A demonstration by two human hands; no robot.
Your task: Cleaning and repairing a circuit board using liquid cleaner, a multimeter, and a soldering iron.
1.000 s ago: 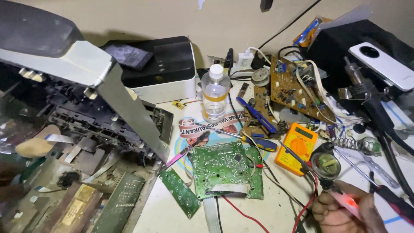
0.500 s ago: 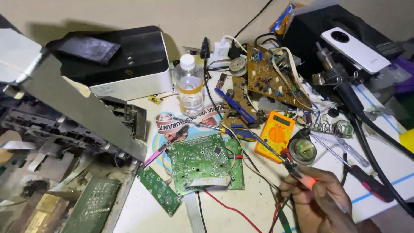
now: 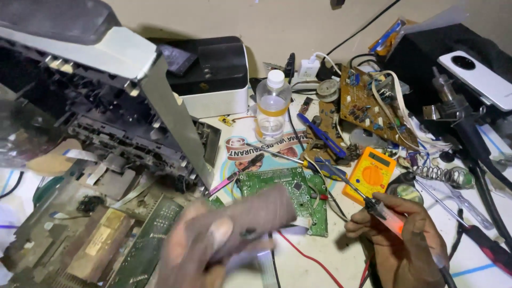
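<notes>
The right hand is resting low on the surface, at the right side of the view, with its grip pinching a soldering iron that has a translucent orange handle; the dark tip is pointing up and to the left, toward the green circuit board lying flat in the middle of the surface. The tip is hanging near the board's right edge, and whether it is touching anything cannot be told. The left hand is sweeping across the foreground, heavily blurred, with one finger stretched out to the right over the lower edge of the green board; whether its grip is spread or pressed together, or holding anything, cannot be told. A yellow multimeter is lying just beside the iron's tip, to its upper right, and a coiled metal iron stand is sitting to the right of that. Behind the board a clear plastic bottle with a white cap is standing upright, with a brown circuit board tangled in wires to its right. A red-handled screwdriver is lying just left of the green board. An opened, gutted device chassis is filling the left side, and a black-and-white printer is sitting against the wall behind it.
</notes>
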